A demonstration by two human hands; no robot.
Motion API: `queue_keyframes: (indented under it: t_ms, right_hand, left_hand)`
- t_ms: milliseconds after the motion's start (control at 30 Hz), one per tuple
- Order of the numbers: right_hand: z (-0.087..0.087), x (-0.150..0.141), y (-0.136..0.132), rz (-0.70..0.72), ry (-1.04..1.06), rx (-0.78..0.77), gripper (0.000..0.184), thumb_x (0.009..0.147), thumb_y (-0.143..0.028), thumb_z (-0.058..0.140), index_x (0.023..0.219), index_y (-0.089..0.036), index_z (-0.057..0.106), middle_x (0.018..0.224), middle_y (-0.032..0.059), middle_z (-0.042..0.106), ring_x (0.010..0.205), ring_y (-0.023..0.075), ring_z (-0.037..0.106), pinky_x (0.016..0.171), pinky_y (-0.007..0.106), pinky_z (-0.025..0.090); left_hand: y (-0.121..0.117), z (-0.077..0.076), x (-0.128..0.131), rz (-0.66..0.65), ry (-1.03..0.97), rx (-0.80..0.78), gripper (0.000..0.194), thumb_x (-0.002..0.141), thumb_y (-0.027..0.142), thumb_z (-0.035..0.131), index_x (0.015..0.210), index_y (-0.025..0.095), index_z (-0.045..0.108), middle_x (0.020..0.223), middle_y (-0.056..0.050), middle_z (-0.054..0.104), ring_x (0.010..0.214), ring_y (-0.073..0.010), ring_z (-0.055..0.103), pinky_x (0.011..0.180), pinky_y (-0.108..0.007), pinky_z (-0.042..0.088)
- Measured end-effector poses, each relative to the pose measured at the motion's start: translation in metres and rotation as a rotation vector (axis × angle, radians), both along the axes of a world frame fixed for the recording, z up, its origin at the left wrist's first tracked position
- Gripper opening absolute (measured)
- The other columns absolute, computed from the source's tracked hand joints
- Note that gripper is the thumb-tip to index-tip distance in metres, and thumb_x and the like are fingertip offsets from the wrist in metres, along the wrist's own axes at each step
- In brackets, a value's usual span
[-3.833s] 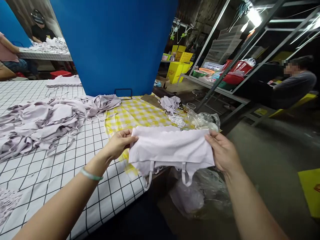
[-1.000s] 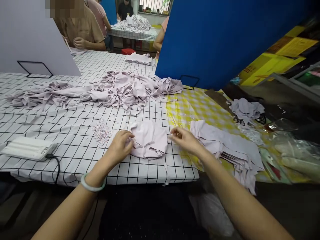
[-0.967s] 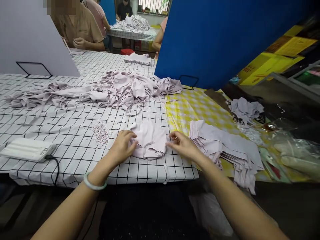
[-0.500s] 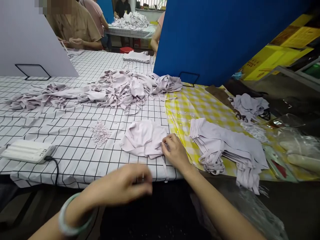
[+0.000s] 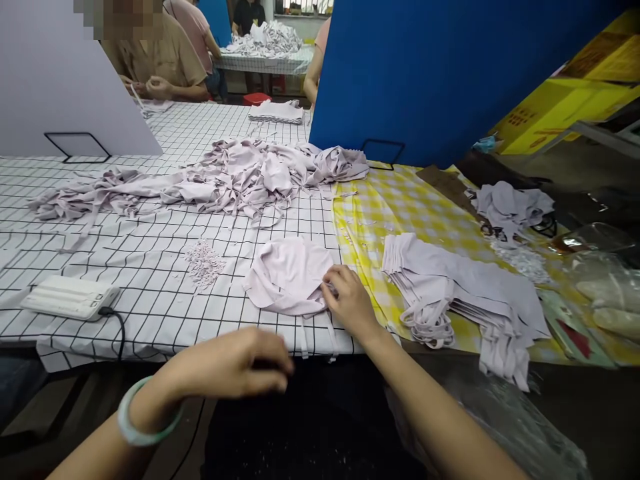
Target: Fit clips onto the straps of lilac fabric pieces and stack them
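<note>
A pale pink cloth piece [image 5: 287, 273], rounded like a cap, lies on the white checked table cover [image 5: 165, 310] in front of me. Two narrow straps hang from it toward the table's front edge. My right hand [image 5: 347, 300] pinches its right edge between thumb and fingers. Closer to my body, my left hand [image 5: 245, 363] hovers just off the table's front edge, with thumb and fingers apart and nothing between them. A bangle circles that wrist. Left of the cloth piece sits a small heap of tiny fabric scraps [image 5: 204, 263].
A long pile of pink cloth [image 5: 240, 177] spans the table behind. Stacked cloth panels [image 5: 465, 283] lie on the yellow checked cover [image 5: 400, 207] at right. A white power bank [image 5: 70, 297] with a cable is at left. Blue [image 5: 425, 73] and white [image 5: 65, 73] boards stand upright; a person works beyond.
My left hand has drawn slightly left, away from the cloth piece. The cloth's near edge has shifted, and a second strap now shows. My right hand keeps its pinch.
</note>
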State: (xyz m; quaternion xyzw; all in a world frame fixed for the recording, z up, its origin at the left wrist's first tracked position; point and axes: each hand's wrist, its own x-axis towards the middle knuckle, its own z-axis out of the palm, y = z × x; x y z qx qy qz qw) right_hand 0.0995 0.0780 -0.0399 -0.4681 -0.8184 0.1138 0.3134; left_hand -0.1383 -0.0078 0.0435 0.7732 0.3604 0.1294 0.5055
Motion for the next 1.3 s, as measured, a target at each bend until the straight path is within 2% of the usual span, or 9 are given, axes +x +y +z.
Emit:
queue_keyframes:
  t_ms: [133, 333, 567, 733, 900, 1000, 1067, 1167, 1300]
  right_hand:
    - [0.028, -0.008, 0.002, -0.035, 0.455, -0.075, 0.006, 0.097, -0.025, 0.050, 0.095, -0.023, 0.055, 0.088, 0.0028, 0.059, 0.081, 0.0181, 0.058, 0.075, 0.032, 0.049]
    - [0.069, 0.004, 0.004, 0.007, 0.503, -0.024, 0.005, 0.092, -0.025, 0.057, 0.097, -0.024, 0.055, 0.085, -0.0002, 0.061, 0.074, 0.0154, 0.060, 0.070, 0.029, 0.050]
    - [0.058, 0.014, 0.029, -0.265, 0.088, 0.080, 0.029, 0.070, -0.006, 0.049, 0.093, -0.022, 0.056, 0.071, -0.0007, 0.058, 0.069, 0.0189, 0.055, 0.063, 0.031, 0.041]
    - [0.067, 0.039, 0.038, -0.333, 0.306, -0.112, 0.016, 0.073, -0.014, 0.055, 0.086, -0.023, 0.054, 0.073, -0.0018, 0.056, 0.067, 0.0174, 0.054, 0.063, 0.031, 0.043]
    - [0.102, 0.062, 0.025, -0.002, 0.602, -0.583, 0.021, 0.085, -0.041, 0.064, 0.094, -0.024, 0.056, 0.066, -0.0060, 0.047, 0.046, 0.0097, 0.042, 0.045, 0.026, 0.037]
    - [0.117, 0.023, 0.001, 0.141, 0.568, -0.505, 0.024, 0.082, -0.041, 0.069, 0.097, -0.024, 0.060, 0.078, -0.0004, 0.057, 0.065, 0.0137, 0.055, 0.058, 0.028, 0.048]
    - [0.118, -0.019, -0.018, 0.269, 0.507, -0.458, 0.034, 0.076, -0.039, 0.076, 0.102, -0.024, 0.059, 0.096, 0.0043, 0.064, 0.087, 0.0190, 0.061, 0.074, 0.034, 0.053]
    - [0.110, -0.063, -0.031, 0.395, 0.488, -0.584, 0.021, 0.084, -0.035, 0.067, 0.098, -0.022, 0.060, 0.089, 0.0019, 0.066, 0.078, 0.0161, 0.062, 0.070, 0.032, 0.054]
    - [0.109, -0.048, -0.025, 0.343, 0.579, -0.813, 0.020, 0.090, -0.038, 0.058, 0.093, -0.019, 0.064, 0.074, -0.0010, 0.062, 0.057, 0.0103, 0.054, 0.050, 0.024, 0.048]
  left_hand:
    - [0.054, -0.025, 0.033, 0.643, -0.048, 0.364, 0.040, 0.071, 0.033, 0.080, 0.105, 0.017, 0.066, 0.112, -0.012, 0.066, 0.111, -0.0283, 0.058, 0.098, -0.046, 0.048]
    - [0.084, 0.007, 0.060, 0.502, -0.414, -0.073, 0.020, 0.085, 0.035, 0.062, 0.079, 0.018, 0.053, 0.071, 0.000, 0.060, 0.060, -0.0116, 0.057, 0.056, -0.025, 0.047]
    - [0.079, 0.041, 0.014, 0.873, 0.063, 1.001, 0.021, 0.073, 0.005, 0.058, 0.069, 0.021, 0.045, 0.066, 0.003, 0.048, 0.060, -0.0117, 0.043, 0.055, -0.027, 0.038]
    - [0.043, 0.065, -0.039, 1.128, 0.283, 1.310, 0.016, 0.075, 0.006, 0.059, 0.082, 0.020, 0.056, 0.075, 0.001, 0.056, 0.064, -0.0122, 0.049, 0.059, -0.028, 0.041]
    - [0.002, 0.084, -0.048, 1.181, 0.352, 0.908, 0.015, 0.083, 0.014, 0.055, 0.092, 0.021, 0.065, 0.065, 0.004, 0.057, 0.051, -0.0101, 0.048, 0.049, -0.025, 0.037]
    - [0.009, 0.082, -0.023, 1.011, 0.261, 0.685, 0.018, 0.085, 0.019, 0.052, 0.095, 0.019, 0.066, 0.055, 0.004, 0.054, 0.043, -0.0097, 0.045, 0.041, -0.024, 0.033]
    - [0.020, 0.081, -0.007, 0.878, 0.260, 0.674, 0.017, 0.084, 0.017, 0.052, 0.093, 0.018, 0.066, 0.056, 0.004, 0.056, 0.045, -0.0094, 0.048, 0.045, -0.024, 0.036]
    - [0.033, 0.085, 0.001, 0.787, 0.332, 0.725, 0.018, 0.078, 0.013, 0.053, 0.090, 0.017, 0.066, 0.061, 0.003, 0.059, 0.054, -0.0104, 0.051, 0.053, -0.025, 0.039]
    - [0.028, 0.086, -0.024, 0.778, 0.459, 0.679, 0.015, 0.072, 0.012, 0.056, 0.082, 0.019, 0.065, 0.065, 0.001, 0.059, 0.059, -0.0133, 0.052, 0.056, -0.027, 0.040]
